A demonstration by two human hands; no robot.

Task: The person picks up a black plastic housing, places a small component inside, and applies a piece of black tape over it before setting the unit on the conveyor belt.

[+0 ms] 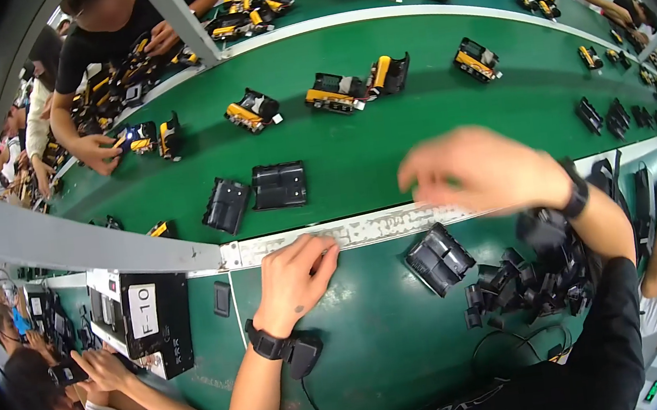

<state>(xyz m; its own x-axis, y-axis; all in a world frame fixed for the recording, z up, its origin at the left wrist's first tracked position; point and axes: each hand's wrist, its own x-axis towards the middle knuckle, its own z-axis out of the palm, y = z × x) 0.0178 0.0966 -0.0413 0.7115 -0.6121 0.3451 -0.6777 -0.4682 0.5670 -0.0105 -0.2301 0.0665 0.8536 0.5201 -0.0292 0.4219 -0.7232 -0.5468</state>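
Curled at the near side of the pale metal rail [364, 232], my left hand [296, 277] has its fingers closed; whatever they may hold is hidden. My right hand [474, 168] is in the air over the rail and the edge of the green belt, its fingers blurred by motion. On the near bench below it lies a black plastic battery-holder-like shell [440, 260]. To the right of that shell is a heap of small black plastic pieces [524, 286]. Two similar black shells [278, 185] lie on the belt, beyond my left hand.
Several black-and-yellow assemblies [332, 93] are spread along the green belt [355, 149]. A metal post [80, 229] and a black-and-white box-shaped machine [142, 315] stand at left. A black cabled block [303, 355] hangs by my left wrist. Co-workers sit all around.
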